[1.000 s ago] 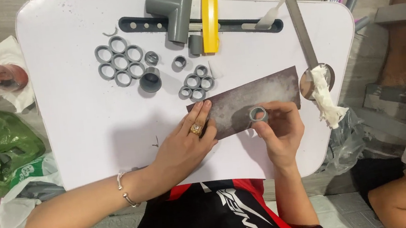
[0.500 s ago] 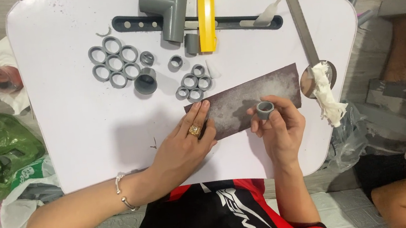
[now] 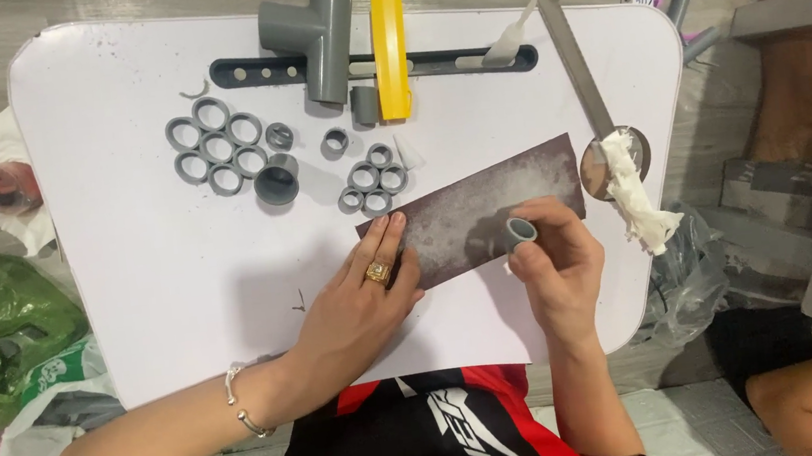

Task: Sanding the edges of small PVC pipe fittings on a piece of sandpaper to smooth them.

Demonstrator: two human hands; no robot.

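Now right hand pinches short grey pipe ring between fingertips, ring end down on dark sandpaper sheet. Left hand lies flat, fingers spread slightly, fingertips pressing sheet's near-left corner; gold ring on one finger, bracelet at wrist. Just beyond left fingertips, small cluster of grey rings. Farther beyond and left, larger cluster of rings, grey cap beside it. Far beyond hands, grey pipe tee and yellow bar. Right of right hand, white rag at edge of white table.
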